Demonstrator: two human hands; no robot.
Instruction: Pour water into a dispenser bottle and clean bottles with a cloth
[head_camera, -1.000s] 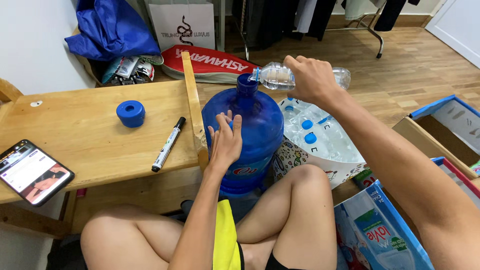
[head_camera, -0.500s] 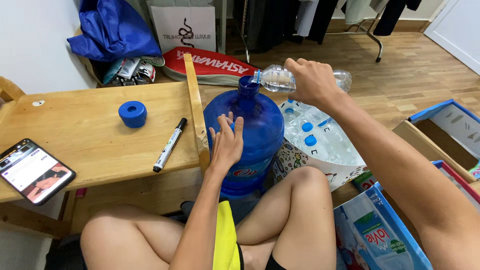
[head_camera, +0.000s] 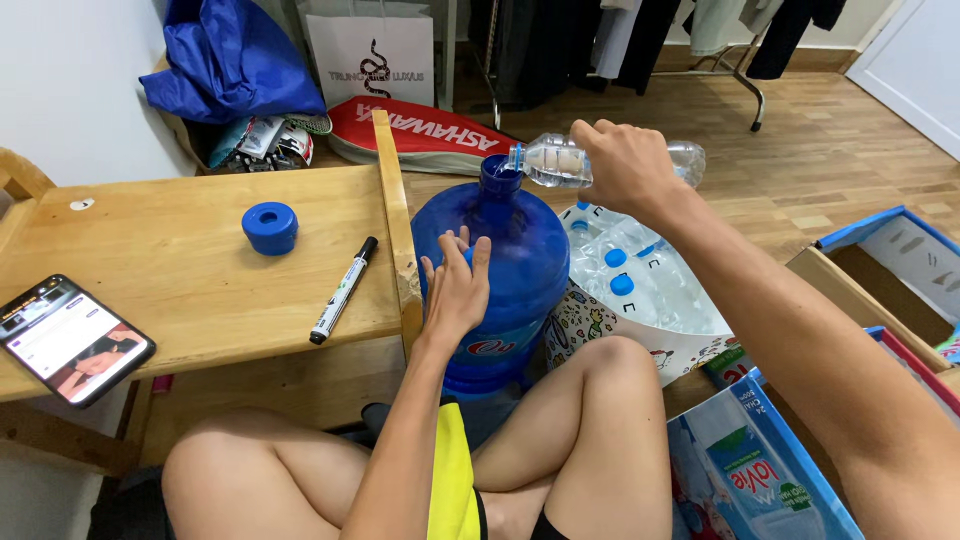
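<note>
At the far left a phone (head_camera: 72, 340) lies face up on the wooden table (head_camera: 180, 260), its screen lit. Further right on the same table sit a round blue cap (head_camera: 270, 227) and, near the edge, a black and white marker (head_camera: 343, 290). Just beside the table stands a big blue water jug (head_camera: 510, 270) on the floor, between the person's bent knees. The left hand (head_camera: 455, 290) lies flat against the jug's shoulder, fingers spread, gripping nothing. Above, the right hand (head_camera: 625, 165) has its grip closed around a small clear bottle (head_camera: 560, 160), held on its side with its mouth at the jug's neck. To the right, a bag of capped clear bottles (head_camera: 640, 290) rests on the floor.
</note>
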